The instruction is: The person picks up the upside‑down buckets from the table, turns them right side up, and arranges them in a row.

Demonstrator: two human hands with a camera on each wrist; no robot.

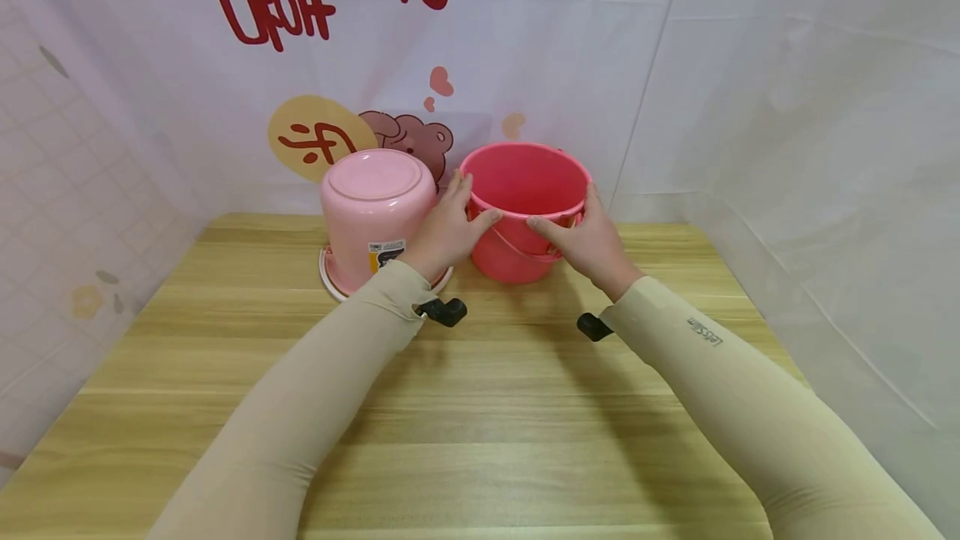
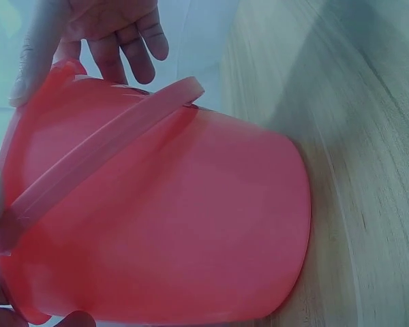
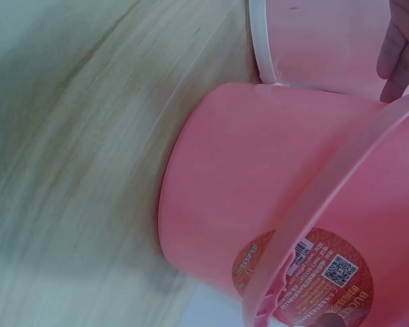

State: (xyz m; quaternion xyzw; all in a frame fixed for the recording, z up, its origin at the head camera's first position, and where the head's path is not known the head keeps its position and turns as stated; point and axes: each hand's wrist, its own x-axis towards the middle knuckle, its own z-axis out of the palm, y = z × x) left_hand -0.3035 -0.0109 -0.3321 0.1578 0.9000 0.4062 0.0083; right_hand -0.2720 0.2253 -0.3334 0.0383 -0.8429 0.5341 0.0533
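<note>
A bright pinkish-red bucket (image 1: 513, 248) stands upright, mouth up, at the back of the table, its handle hanging down the front. My left hand (image 1: 447, 225) grips the left of its rim, thumb along the front edge and fingers on the outer side. On the opposite side my right hand (image 1: 588, 244) holds the rim with its thumb in front. The right hand's fingers (image 2: 126, 48) also show in the left wrist view, extended past the bucket's side. A round printed label (image 3: 327, 279) sits on the bucket below the handle in the right wrist view.
Left of the red bucket, a pale pink bucket (image 1: 367, 215) stands upside down beside my left hand, its white rim on the wooden table (image 1: 480, 440). A white printed cloth (image 1: 570, 40) hangs close behind both buckets. Black camera mounts (image 1: 442, 312) stick out below the wrists.
</note>
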